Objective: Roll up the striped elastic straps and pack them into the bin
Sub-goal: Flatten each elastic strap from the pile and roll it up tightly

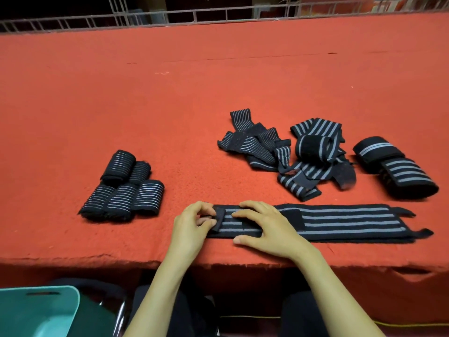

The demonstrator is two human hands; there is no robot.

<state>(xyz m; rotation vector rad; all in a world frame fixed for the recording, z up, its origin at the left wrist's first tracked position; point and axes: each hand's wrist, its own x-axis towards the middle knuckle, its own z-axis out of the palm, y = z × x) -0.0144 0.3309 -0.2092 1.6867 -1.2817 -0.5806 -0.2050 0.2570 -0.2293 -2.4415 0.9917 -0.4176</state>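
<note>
**Starting the first fold of a flat striped strap**

My left hand (192, 222) pinched the folded-over left end of the flat strap (340, 221) between thumb and fingers (206, 211). My right hand (264, 227) lay flat on the strap just beside that fold, its fingers spread and pressing down. The strap stretched rightward along the near edge of the red table (170, 93). To the left sat five rolled straps (124, 188), touching one another. Beyond the strap lay a loose heap of unrolled straps (286, 154), and two wider rolls (398, 169) rested at the far right. The teal bin (41, 310) stood below the table edge, at my lower left.
</note>
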